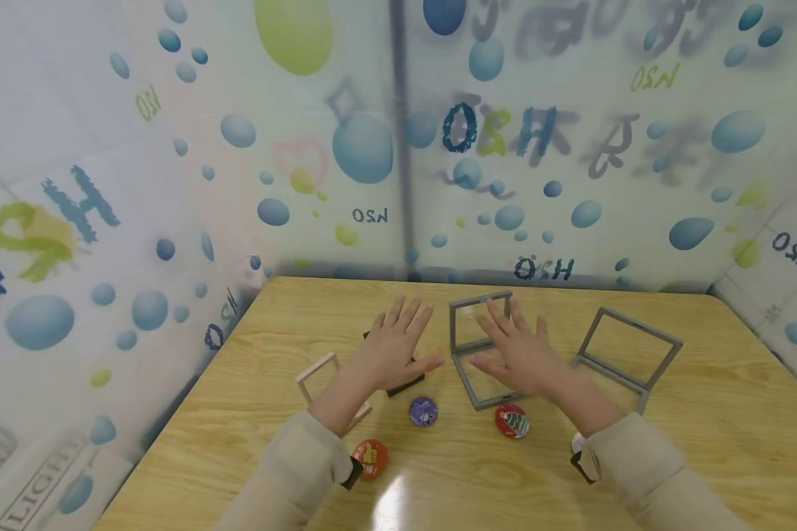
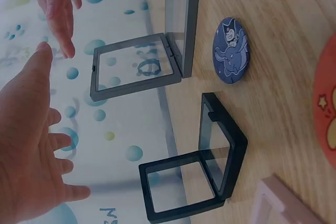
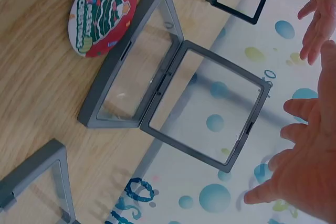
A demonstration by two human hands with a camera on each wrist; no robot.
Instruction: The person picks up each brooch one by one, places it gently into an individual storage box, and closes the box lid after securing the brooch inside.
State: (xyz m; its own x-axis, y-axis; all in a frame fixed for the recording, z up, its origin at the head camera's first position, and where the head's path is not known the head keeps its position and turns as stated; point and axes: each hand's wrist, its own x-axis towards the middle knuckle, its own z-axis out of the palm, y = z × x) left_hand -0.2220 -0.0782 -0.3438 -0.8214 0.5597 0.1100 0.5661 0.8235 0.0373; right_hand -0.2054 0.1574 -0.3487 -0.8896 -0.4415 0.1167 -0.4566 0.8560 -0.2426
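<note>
My left hand (image 1: 393, 352) is spread open with straight fingers, held over a black hinged display frame (image 2: 236, 148) that it partly hides in the head view. My right hand (image 1: 523, 355), spread the same way, overlaps the grey hinged frame (image 1: 471, 345), which stands opened out with clear film in both halves. Neither hand holds anything. Below the hands lie a purple-blue round badge (image 1: 423, 411) with a cartoon figure and a red badge (image 1: 511, 421) with a Christmas tree. A pink frame (image 1: 315, 366) is partly behind my left forearm.
A second grey frame (image 1: 667, 363) stands opened at the right. An orange badge (image 1: 370, 459) lies beside my left sleeve, and a pale badge (image 1: 577, 442) is mostly hidden by the right cuff. Behind the wooden table (image 1: 292, 310) hangs a bubble-printed sheet (image 1: 365, 243).
</note>
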